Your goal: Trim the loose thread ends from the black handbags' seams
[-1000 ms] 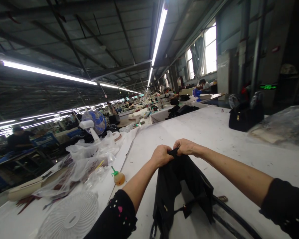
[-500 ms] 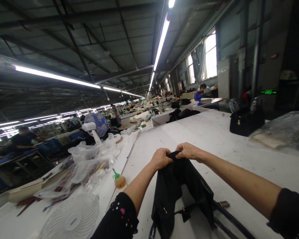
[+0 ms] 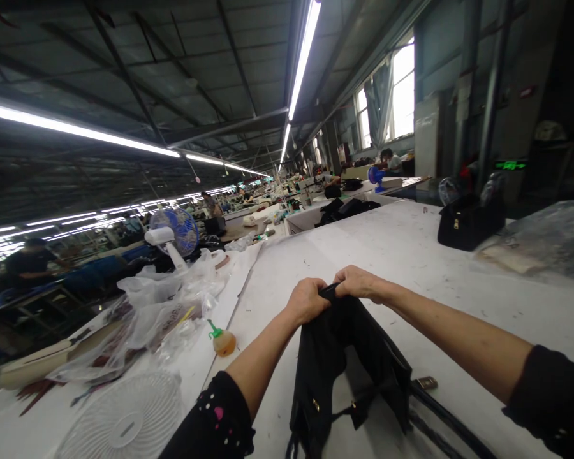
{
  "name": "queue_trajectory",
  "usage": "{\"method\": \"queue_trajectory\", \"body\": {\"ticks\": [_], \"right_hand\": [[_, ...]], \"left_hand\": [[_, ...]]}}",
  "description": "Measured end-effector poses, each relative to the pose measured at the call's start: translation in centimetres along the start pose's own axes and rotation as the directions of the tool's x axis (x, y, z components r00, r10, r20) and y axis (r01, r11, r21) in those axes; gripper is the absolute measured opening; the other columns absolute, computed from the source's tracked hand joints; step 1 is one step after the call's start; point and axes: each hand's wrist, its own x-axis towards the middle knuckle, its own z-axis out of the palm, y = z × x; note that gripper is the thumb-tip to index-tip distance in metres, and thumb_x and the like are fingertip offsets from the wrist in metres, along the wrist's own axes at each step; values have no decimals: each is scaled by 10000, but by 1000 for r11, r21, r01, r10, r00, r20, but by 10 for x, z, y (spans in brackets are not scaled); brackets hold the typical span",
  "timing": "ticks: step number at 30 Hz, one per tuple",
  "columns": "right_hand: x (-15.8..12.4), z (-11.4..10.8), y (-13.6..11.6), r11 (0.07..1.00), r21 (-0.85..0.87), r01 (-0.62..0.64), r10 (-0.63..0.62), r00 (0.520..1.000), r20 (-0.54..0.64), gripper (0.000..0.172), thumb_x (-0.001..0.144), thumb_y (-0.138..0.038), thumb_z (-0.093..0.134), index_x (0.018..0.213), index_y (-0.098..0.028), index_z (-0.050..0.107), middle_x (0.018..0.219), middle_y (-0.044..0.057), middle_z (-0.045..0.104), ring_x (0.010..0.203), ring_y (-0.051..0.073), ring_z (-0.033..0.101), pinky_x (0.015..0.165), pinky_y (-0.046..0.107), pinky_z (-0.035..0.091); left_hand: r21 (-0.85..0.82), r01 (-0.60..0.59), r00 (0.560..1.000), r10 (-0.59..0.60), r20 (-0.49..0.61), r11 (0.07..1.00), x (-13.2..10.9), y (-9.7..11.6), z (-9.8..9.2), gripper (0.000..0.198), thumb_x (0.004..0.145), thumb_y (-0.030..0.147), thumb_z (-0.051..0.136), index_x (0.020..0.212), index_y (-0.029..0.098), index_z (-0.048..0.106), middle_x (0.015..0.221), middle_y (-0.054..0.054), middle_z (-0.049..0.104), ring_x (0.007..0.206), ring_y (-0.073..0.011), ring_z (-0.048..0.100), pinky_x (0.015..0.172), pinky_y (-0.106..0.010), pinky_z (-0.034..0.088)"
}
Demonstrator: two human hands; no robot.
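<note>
A black handbag (image 3: 310,376) stands on the white table in front of me, its top gaping and its strap trailing to the lower right. My left hand (image 3: 309,299) pinches the bag's far upper edge. Close beside it, my right hand (image 3: 358,284) grips the same edge, fingers closed over the fabric. Small gold-coloured fittings show on the bag's near parts. A metal piece (image 3: 426,382) lies on the table by the strap. The fingertips inside the fold are hidden.
An oil bottle (image 3: 224,341) with a green spout stands left, near a white fan grille (image 3: 124,424) and plastic wrapping (image 3: 157,306). Another black handbag (image 3: 469,223) sits at the right by clear plastic (image 3: 550,236). A blue fan (image 3: 179,229) is farther back. Other people work in the distance.
My view has shifted slightly, moving the surroundings a little left and up in the picture. Both hands keep their hold on the bag's edge.
</note>
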Motion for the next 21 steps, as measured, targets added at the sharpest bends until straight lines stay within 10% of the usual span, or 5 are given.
{"method": "queue_trajectory", "body": {"ticks": [14,21], "right_hand": [[-17,-1,9,951,273,142,-156,987,29,207,634,-280,629,802,-159,624,670,-24,598,623,99,507,564,199,372],[-11,-5,13,980,30,195,-194,980,-32,171,665,-283,595,754,-157,668,628,-15,610,576,102,506,529,208,371]], "left_hand": [[-233,49,998,-41,41,971,-4,-3,-4,209,590,229,634,782,156,676,616,16,601,576,-123,526,511,-206,379],[-183,11,1000,-13,-5,983,-3,-5,4,191,587,230,643,764,173,683,637,15,618,610,-131,543,513,-206,369]]}}
